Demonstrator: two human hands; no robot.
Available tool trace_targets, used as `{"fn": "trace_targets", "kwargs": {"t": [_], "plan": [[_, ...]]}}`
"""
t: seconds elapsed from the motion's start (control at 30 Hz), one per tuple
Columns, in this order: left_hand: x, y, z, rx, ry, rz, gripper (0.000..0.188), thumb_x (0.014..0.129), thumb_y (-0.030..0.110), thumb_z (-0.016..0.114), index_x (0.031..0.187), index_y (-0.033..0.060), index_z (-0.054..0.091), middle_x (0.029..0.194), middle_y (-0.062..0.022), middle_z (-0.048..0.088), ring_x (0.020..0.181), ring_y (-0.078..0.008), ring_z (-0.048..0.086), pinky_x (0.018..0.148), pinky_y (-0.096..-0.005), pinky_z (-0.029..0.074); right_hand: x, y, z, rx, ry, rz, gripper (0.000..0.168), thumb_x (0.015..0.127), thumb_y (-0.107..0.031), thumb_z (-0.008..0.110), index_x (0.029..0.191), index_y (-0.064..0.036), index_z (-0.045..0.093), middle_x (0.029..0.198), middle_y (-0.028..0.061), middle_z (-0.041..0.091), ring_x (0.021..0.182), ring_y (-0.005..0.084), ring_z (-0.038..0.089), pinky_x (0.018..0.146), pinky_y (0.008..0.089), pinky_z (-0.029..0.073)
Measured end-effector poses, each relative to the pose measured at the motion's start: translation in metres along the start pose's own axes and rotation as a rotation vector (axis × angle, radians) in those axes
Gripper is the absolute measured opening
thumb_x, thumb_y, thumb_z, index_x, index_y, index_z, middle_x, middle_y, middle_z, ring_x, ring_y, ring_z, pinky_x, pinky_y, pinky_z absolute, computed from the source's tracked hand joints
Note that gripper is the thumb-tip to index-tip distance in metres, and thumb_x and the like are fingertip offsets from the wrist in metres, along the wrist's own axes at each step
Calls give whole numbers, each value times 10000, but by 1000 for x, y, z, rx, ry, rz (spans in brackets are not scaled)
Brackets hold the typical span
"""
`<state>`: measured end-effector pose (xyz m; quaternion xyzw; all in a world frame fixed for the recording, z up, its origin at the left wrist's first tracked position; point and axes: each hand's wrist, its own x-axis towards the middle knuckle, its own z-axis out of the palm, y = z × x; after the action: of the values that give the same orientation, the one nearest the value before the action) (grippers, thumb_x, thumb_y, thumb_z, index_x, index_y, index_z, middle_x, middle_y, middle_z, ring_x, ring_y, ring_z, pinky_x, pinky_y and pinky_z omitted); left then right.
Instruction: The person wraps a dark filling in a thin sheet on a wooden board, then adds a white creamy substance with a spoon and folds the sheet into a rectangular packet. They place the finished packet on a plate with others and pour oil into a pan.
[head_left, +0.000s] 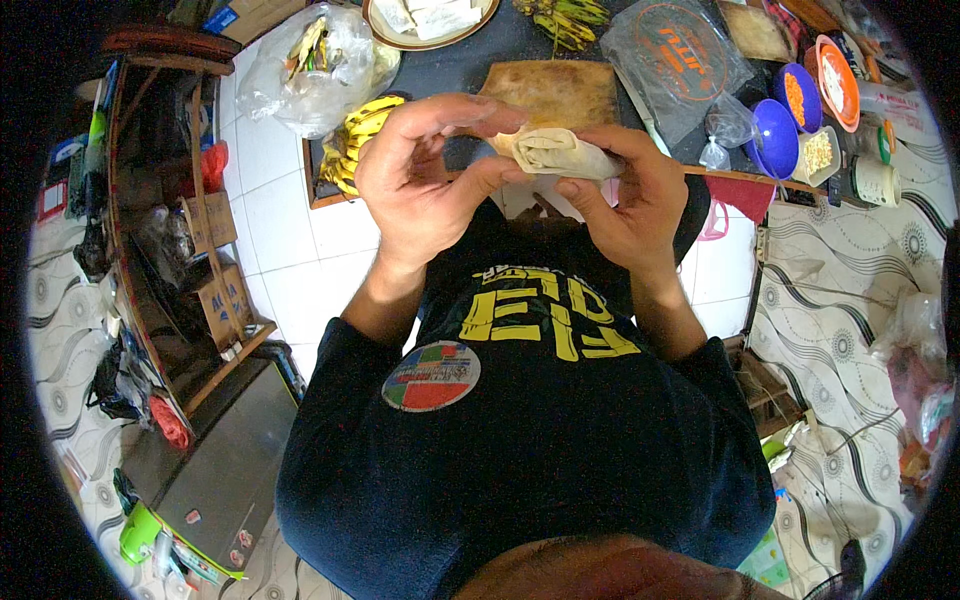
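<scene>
A pale rolled wrapper (574, 154), its end folded in layers, is held up in front of a wooden cutting board (551, 90). My right hand (637, 187) grips its right part between thumb and fingers. My left hand (424, 172) is curved at its left end, thumb and fingers near the folded end; whether they touch it cannot be told. Behind my left hand lies a bunch of yellow bananas (360, 139). At the table's far edge is a plate (390, 37) with several white rolled pieces.
On the table's right stand blue bowls (775, 139), one with orange bits, an orange bowl (851, 90) with white contents, a small tub (817, 156) and a jar (877, 182). A knife (645, 112) lies beside a plastic bag (679, 60). Another plastic bag (311, 75) holds peels at left.
</scene>
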<state>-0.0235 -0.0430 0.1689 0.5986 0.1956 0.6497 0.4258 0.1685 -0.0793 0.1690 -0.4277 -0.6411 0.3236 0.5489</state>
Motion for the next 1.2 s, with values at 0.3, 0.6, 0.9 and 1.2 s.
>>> {"fn": "trace_targets", "kwargs": {"t": [0.3, 0.6, 0.9, 1.2], "plan": [[6, 4, -10, 313, -80, 262, 315, 649, -73, 823, 924, -40, 674, 975, -205, 693, 894, -293, 700, 753, -352, 564, 9, -12, 1, -136, -18, -244, 344, 758, -95, 831, 1065, -28, 693, 999, 129, 739, 875, 271, 730, 762, 341, 568], [8, 17, -3, 630, -43, 389, 288, 617, 39, 831, 892, 1, 755, 967, -162, 692, 866, -304, 674, 728, -381, 551, 0, -18, 1, -88, -99, -174, 451, 770, -28, 826, 1154, 90, 619, 1087, 198, 700, 965, 231, 691, 849, 319, 548], [16, 20, -6, 599, -168, 300, 209, 679, 64, 798, 855, 1, 706, 1053, -176, 673, 915, -296, 658, 762, -363, 540, 0, -22, 7, -81, -40, -95, 401, 755, -123, 846, 1103, -11, 681, 993, 149, 732, 867, 279, 729, 746, 336, 562], [6, 20, 3, -146, -24, -295, 622, 772, -70, 753, 1330, 21, 495, 1085, -142, 674, 1034, -246, 665, 793, -324, 554, -3, -21, 11, -32, -79, 105, 377, 798, -160, 819, 1113, -11, 677, 963, 153, 734, 855, 247, 729, 736, 321, 553]]}}
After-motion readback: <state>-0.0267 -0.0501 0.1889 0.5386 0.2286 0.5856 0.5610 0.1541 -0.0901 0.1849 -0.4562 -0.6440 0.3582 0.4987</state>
